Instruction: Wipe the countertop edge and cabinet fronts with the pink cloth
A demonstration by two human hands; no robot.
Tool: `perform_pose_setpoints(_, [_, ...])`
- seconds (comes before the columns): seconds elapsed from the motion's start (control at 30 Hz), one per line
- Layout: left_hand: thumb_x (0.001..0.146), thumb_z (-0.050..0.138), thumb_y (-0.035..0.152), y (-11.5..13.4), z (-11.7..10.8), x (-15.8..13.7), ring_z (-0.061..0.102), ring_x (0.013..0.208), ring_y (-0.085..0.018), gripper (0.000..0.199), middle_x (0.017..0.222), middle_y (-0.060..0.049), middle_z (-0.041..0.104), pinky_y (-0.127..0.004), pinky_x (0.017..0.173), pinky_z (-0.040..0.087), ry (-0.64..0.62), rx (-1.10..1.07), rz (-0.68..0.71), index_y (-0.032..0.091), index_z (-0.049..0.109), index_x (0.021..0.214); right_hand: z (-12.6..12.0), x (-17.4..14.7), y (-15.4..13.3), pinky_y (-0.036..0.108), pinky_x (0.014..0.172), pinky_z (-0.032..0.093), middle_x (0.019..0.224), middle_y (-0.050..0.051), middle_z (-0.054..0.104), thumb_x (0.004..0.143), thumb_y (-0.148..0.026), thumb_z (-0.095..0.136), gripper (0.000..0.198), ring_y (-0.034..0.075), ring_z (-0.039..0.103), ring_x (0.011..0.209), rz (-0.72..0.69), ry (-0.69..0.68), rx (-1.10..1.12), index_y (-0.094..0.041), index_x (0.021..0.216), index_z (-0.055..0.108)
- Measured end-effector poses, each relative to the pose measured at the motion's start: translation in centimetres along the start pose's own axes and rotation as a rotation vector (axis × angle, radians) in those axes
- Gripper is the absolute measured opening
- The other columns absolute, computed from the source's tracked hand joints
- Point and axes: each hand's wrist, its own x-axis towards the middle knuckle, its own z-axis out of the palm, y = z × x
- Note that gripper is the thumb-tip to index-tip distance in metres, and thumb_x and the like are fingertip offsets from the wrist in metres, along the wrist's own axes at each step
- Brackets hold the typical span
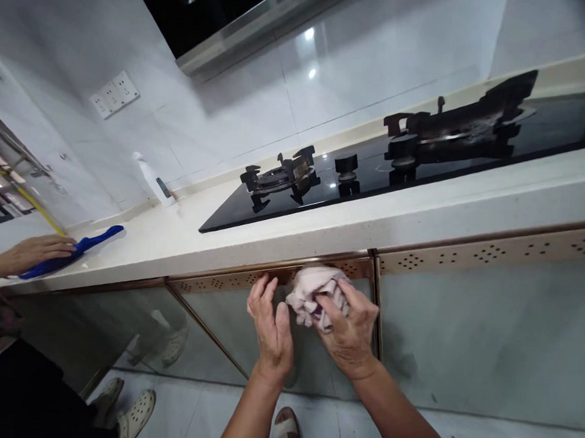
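Observation:
My right hand (pixel 350 330) grips a crumpled, pale pinkish cloth (pixel 318 289) in front of the cabinet doors under the counter. Just left of the cloth is my left hand (pixel 271 326), with its fingers stretched upward and nothing in it. Behind both hands is a greyish glass cabinet door (pixel 228 317) with a copper-coloured, perforated frame (pixel 215 281). Whether the cloth touches the door or its frame, I cannot tell.
Above, a black gas hob (pixel 323 198) is set in the white counter (pixel 193 246). At far left, another person's hand (pixel 38 255) lies on a blue cloth (pixel 82 247). A white bottle (pixel 154 180) stands by the wall. The range hood (pixel 263 31) overhangs the hob.

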Motion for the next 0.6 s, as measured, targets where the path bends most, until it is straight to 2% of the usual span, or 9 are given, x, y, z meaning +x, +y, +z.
perform_pose_setpoints(0.07, [0.103,0.040,0.026,-0.6,0.7,-0.1,0.040,0.146,-0.025,0.044,0.154,-0.013,0.045,-0.049,0.121,0.030,0.033,0.073,0.053,0.026,0.051,0.146,-1.0,0.6,2.0,0.047,0.097,0.048,0.144,0.014,0.048,0.085,-0.036,0.072,0.051,0.032,0.053,0.124,0.036,0.066,-0.066,-0.030,0.132,0.053])
perform_pose_setpoints(0.13, [0.101,0.046,0.024,-1.0,1.6,-0.7,0.033,0.151,-0.029,0.048,0.160,-0.015,0.038,-0.054,0.123,0.026,0.009,0.145,0.095,0.026,0.049,0.149,-2.4,1.3,4.4,0.055,0.100,0.046,0.150,0.017,0.046,0.084,-0.038,0.073,0.060,0.038,0.051,0.130,0.091,0.130,-0.133,-0.029,0.139,0.050])
perform_pose_setpoints(0.27, [0.098,0.054,0.025,-1.4,3.3,-2.0,0.015,0.159,-0.033,0.066,0.166,-0.019,0.030,-0.064,0.123,0.017,-0.069,0.236,0.114,0.027,0.032,0.160,-4.4,2.5,7.3,0.067,0.108,0.034,0.158,0.020,0.040,0.086,-0.044,0.070,0.070,0.048,0.040,0.141,0.205,0.164,-0.126,-0.026,0.150,0.046])
perform_pose_setpoints(0.33, [0.098,0.056,0.027,-1.5,3.9,-2.3,0.012,0.159,-0.033,0.071,0.168,-0.018,0.026,-0.066,0.123,0.015,-0.065,0.237,0.105,0.028,0.026,0.162,-4.4,2.6,6.8,0.069,0.111,0.030,0.162,0.022,0.033,0.086,-0.044,0.069,0.078,0.049,0.035,0.145,0.235,0.115,-0.070,-0.024,0.155,0.038])
perform_pose_setpoints(0.43, [0.096,0.058,0.026,-1.5,4.8,-2.6,0.010,0.160,-0.033,0.076,0.170,-0.016,0.021,-0.066,0.124,0.013,-0.022,0.239,0.084,0.029,0.023,0.163,-3.4,2.2,4.1,0.072,0.109,0.031,0.165,0.025,0.022,0.085,-0.047,0.067,0.086,0.050,0.028,0.148,0.213,-0.028,-0.051,-0.021,0.158,0.029])
perform_pose_setpoints(0.53, [0.095,0.059,0.026,-1.7,5.5,-2.7,0.007,0.160,-0.034,0.078,0.172,-0.016,0.015,-0.066,0.125,0.009,0.015,0.263,0.101,0.027,0.022,0.164,-2.0,1.9,1.6,0.067,0.108,0.034,0.166,0.023,0.021,0.085,-0.043,0.065,0.077,0.046,0.029,0.149,0.069,-0.152,-0.090,-0.025,0.154,0.033])
perform_pose_setpoints(0.6, [0.093,0.060,0.026,-1.7,6.0,-2.7,0.004,0.160,-0.035,0.081,0.172,-0.017,0.012,-0.066,0.125,0.007,0.029,0.273,0.107,0.025,0.021,0.164,-1.6,2.1,1.1,0.065,0.111,0.032,0.167,0.019,0.022,0.085,-0.039,0.067,0.069,0.043,0.030,0.149,-0.065,-0.191,-0.095,-0.029,0.147,0.041])
